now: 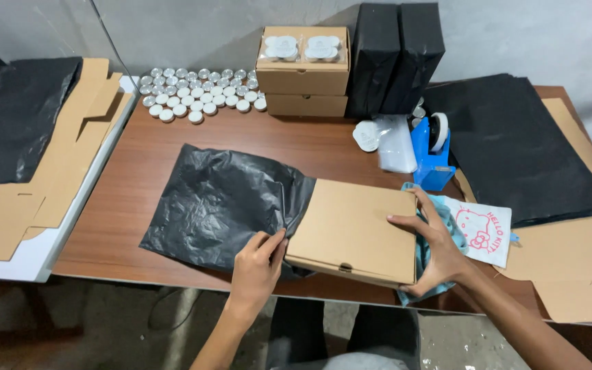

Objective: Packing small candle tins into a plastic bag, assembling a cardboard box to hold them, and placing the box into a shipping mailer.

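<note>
So there's a flat brown cardboard box sitting near the front edge of the wooden table, long axis running left-right, slightly skewed, its left end poking into the mouth of a black plastic bag. The left hand pinches the bag's edge right at the box's corner. The right hand is spread open, gripping the box's right end.

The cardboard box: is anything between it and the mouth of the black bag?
Nothing visible. The cardboard box already meets the black bag, whose edge the left hand pinches at the box's near left corner. The right hand grips the box's right end.
</note>
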